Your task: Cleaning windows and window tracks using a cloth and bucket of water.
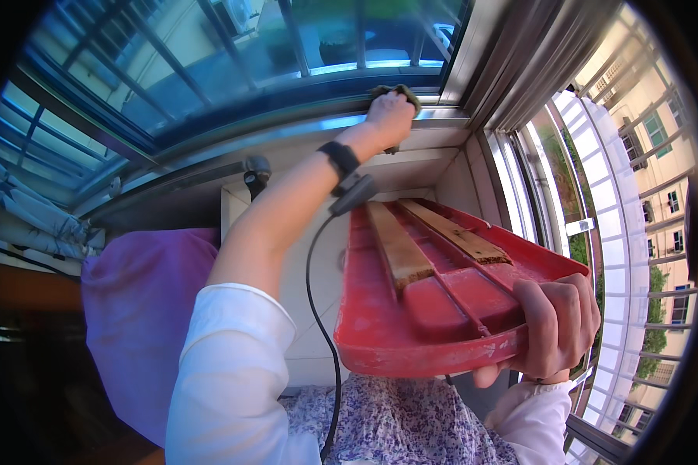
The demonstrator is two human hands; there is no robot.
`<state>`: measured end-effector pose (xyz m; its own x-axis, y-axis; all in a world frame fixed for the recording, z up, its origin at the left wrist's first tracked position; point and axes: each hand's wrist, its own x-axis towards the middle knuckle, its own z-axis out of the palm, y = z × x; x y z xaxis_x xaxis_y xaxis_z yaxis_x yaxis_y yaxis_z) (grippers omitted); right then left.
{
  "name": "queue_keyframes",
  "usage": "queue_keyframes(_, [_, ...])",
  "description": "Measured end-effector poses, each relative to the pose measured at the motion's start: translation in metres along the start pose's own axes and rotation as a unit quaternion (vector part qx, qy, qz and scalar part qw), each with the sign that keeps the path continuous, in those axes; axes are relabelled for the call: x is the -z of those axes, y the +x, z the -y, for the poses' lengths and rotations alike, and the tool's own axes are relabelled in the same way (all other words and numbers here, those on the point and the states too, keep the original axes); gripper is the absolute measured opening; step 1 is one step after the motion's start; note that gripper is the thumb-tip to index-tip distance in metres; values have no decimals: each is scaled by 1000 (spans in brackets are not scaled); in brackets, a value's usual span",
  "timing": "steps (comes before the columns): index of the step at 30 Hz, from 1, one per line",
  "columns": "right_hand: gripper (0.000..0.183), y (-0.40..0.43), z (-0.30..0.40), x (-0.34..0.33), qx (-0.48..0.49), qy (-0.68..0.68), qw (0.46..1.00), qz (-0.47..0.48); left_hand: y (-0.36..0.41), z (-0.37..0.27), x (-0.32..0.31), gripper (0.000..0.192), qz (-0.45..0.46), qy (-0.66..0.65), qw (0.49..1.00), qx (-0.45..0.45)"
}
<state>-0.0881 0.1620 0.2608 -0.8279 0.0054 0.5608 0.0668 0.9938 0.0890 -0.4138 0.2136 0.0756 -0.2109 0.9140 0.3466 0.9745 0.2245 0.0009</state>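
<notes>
My left hand (391,119) is closed over a dark, crumpled cloth or sponge (406,96), pressed against the metal window track (349,119). A black band (340,158) circles that wrist. Near it is a dark grey device (355,195) with a black cable (309,273) running down towards my lap. With my right hand (558,325) I grip the near right corner of a red plastic panel (442,354) with raised edges and ribs. It is tilted, and two wooden strips (398,247) lie lengthwise along its ribbed face. Its far end reaches the tiled recess.
Barred window panes (209,75) span the top, and an open window frame (535,180) stands at the right. A purple cloth (139,325) drapes over something at left. A dark rounded fitting (257,170) sits beside my left forearm. Pale tiles (308,337) lie below.
</notes>
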Motion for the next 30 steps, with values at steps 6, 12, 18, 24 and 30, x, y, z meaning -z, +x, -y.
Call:
queue_keyframes(6, [67,-10,-7,0,29,10,999,-28,-69,54,40,15,11,28,998,46])
queue_keyframes(12, [65,-13,-21,-13,81,17,991,-107,-125,91,67,11,45,79,992,92])
queue_keyframes(18, [59,-11,-24,-14,102,31,983,-151,-106,80,54,9,8,80,995,63])
queue_keyframes(24, [55,-6,-29,-21,107,28,978,-178,-50,35,30,10,19,60,998,17])
queue_keyframes(30, [49,-10,-33,-25,92,40,977,-191,11,-9,7,12,8,11,999,-48])
